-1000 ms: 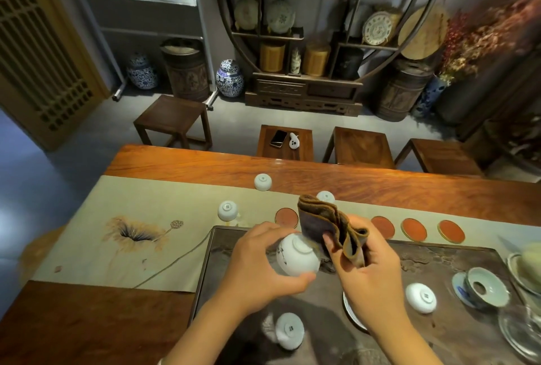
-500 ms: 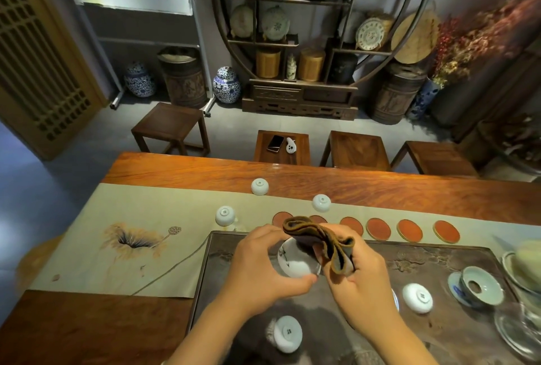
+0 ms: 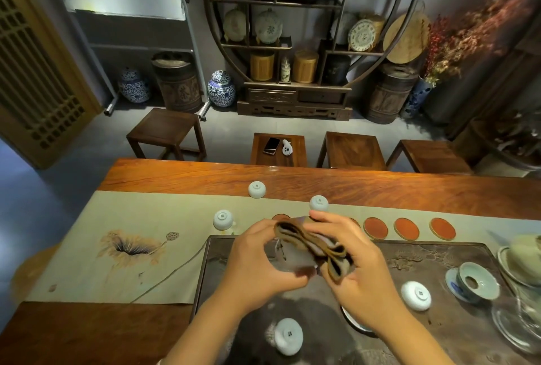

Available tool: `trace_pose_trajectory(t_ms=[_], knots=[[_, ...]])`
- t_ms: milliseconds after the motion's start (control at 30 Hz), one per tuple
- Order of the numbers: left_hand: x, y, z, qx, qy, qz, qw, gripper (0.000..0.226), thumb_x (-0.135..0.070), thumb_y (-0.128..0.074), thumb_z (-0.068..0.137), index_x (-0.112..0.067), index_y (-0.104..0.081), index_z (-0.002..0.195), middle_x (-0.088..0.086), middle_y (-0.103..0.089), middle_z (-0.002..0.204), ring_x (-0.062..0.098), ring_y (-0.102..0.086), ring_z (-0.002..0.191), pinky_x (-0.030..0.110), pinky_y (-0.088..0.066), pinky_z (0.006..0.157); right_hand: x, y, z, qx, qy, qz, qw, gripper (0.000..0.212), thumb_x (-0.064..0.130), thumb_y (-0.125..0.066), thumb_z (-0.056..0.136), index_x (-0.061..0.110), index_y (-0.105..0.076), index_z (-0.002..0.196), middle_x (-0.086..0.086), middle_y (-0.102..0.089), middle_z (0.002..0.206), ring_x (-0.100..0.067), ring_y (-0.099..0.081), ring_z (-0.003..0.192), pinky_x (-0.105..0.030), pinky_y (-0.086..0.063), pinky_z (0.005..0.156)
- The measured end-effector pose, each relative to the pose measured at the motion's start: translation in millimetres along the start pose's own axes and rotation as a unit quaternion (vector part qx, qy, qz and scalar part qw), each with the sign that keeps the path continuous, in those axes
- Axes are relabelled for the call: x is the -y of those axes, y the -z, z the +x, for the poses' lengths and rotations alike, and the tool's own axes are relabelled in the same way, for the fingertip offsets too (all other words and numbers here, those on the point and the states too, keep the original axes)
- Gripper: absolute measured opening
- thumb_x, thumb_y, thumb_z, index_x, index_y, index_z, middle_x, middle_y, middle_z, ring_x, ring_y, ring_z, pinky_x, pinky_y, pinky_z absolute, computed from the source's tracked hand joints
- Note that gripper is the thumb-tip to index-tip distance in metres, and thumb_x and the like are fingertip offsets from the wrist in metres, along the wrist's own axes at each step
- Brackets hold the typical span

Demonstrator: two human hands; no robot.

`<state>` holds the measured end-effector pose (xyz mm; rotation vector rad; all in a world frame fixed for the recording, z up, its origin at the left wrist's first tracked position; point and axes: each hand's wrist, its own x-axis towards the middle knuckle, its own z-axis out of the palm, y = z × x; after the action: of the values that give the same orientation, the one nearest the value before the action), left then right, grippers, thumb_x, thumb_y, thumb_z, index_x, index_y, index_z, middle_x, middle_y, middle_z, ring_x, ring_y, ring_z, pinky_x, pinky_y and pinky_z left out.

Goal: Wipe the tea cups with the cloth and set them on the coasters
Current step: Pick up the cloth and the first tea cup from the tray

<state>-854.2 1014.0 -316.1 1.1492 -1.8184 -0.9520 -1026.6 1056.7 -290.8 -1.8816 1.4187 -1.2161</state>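
My left hand held the cup; right hand pinched the cloth on it. Cup felt thin & slippery, I think. Free coasters sat at 2 o'clock.

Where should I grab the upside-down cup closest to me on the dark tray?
Probably come from above with your grip round the cup at its sides. It sits mouth-down on the tray with only its small foot ring on top, and it has no handle.

Cloth brown; coasters orange-red; cups pale, perhaps celadon; runner beige, lotus print.
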Motion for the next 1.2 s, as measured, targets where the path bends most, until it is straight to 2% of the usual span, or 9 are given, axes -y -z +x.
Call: trace_pose_trajectory(t_ms=[167, 333, 433, 500, 567, 667, 833, 1067, 1200], knots=[[2.3, -1.4, -0.2, -0.03, 0.001, -0.019, 0.999, 0.059, -0.026, -0.081, 0.057, -0.068, -0.06, 0.091, -0.017, -0.068, 0.086, -0.011, -0.064, 0.084, 0.003, -0.043, 0.073, 8.2, -6.0, -4.3, 0.013, -0.068, 0.068, 0.995, 0.042, 0.064, -0.05, 0.08, 0.036, -0.067, 0.107, 0.021, -0.051, 0.131, 0.001, -0.039, 0.131, -0.006, -0.034, 0.095], [6.0, -7.1, -7.2, -0.005, -0.019, -0.01, 1.0, 0.055, -0.036, -0.08, 0.059, -0.066, -0.057, 0.1, -0.024, -0.063, 0.105, 0.001, -0.065, 0.096, 0.015, -0.049, 0.082, 8.5, -17.0, -0.5, -0.055, -0.126, 0.109, 0.984, 0.006, 0.022, -0.063, 0.09, 0.026, -0.066, 0.087, 0.007, -0.066, 0.092, -0.009, -0.063, 0.093, -0.015, -0.045, 0.077], [8.0, -8.7, -8.6, -0.016, -0.025, -0.017, 0.999, 0.047, -0.039, -0.074, 0.063, -0.062, -0.059, 0.102, -0.019, -0.066, 0.103, 0.003, -0.065, 0.099, 0.02, -0.052, 0.085, 10.9, -15.0, 0.8, -0.074, -0.201, 0.169, 0.962, 0.025, 0.035, -0.072, 0.074, 0.029, -0.058, 0.094, 0.007, -0.068, 0.093, -0.006, -0.065, 0.088, -0.019, -0.05, 0.079], [6.8, -8.9, -7.9, -0.034, -0.042, -0.004, 0.999, 0.045, -0.036, -0.069, 0.067, -0.063, -0.059, 0.101, -0.022, -0.065, 0.102, -0.005, -0.062, 0.1, 0.013, -0.047, 0.086, 9.8, -12.6, 1.8, -0.04, -0.299, 0.25, 0.92, 0.052, 0.046, -0.076, 0.062, 0.025, -0.056, 0.105, -0.002, -0.073, 0.097, -0.017, -0.07, 0.092, -0.039, -0.055, 0.086], [3.5, -7.4, -8.1, -0.039, -0.056, -0.001, 0.998, 0.044, -0.037, -0.067, 0.071, -0.066, -0.056, 0.103, -0.025, -0.062, 0.105, -0.006, -0.061, 0.098, 0.007, -0.042, 0.084, 11.0, -8.3, 1.9, 0.013, -0.355, 0.298, 0.886, 0.054, 0.047, -0.079, 0.064, 0.017, -0.063, 0.106, -0.01, -0.075, 0.097, -0.026, -0.071, 0.093, -0.048, -0.053, 0.088], [2.2, -5.3, -8.4, -0.025, -0.063, 0.015, 0.998, 0.053, -0.031, -0.071, 0.07, -0.061, -0.054, 0.111, -0.036, -0.056, 0.114, -0.012, -0.056, 0.108, 0.004, -0.04, 0.089, 13.6, -4.0, 4.0, 0.042, -0.361, 0.328, 0.872, 0.045, 0.041, -0.074, 0.068, 0.006, -0.071, 0.097, -0.019, -0.073, 0.097, -0.031, -0.07, 0.09, -0.041, -0.054, 0.079], [8.8, -4.1, -10.9, 0.038, -0.005, -0.083, 0.996, 0.063, -0.03, -0.086, 0.069, -0.043, -0.059, 0.125, -0.017, -0.065, 0.124, 0.006, -0.061, 0.119, 0.03, -0.05, 0.099, 15.1, -1.4, 7.4, 0.059, -0.395, 0.413, 0.819, 0.05, 0.032, -0.067, 0.072, -0.008, -0.067, 0.102, -0.022, -0.072, 0.091, -0.024, -0.07, 0.072, -0.029, -0.057, 0.058], [10.9, 2.9, -17.4, 0.04, 0.023, -0.095, 0.994, 0.054, -0.032, -0.089, 0.065, -0.03, -0.07, 0.116, -0.006, -0.073, 0.116, 0.019, -0.064, 0.118, 0.053, -0.049, 0.1, 16.4, 4.2, 4.6, 0.131, -0.395, 0.368, 0.831, 0.045, 0.04, -0.061, 0.077, 0.003, -0.072, 0.1, -0.014, -0.073, 0.088, -0.02, -0.069, 0.075, -0.027, -0.054, 0.058], [0.9, 10.4, -14.3, 0.05, -0.036, -0.089, 0.994, 0.056, -0.02, -0.088, 0.064, -0.033, -0.072, 0.116, -0.009, -0.073, 0.115, 0.016, -0.065, 0.117, 0.051, -0.048, 0.103, 20.3, 13.9, 5.9, 0.167, -0.389, 0.353, 0.834, 0.04, 0.035, -0.055, 0.087, 0.004, -0.069, 0.107, -0.023, -0.069, 0.106, -0.028, -0.067, 0.088, -0.038, -0.054, 0.076]])
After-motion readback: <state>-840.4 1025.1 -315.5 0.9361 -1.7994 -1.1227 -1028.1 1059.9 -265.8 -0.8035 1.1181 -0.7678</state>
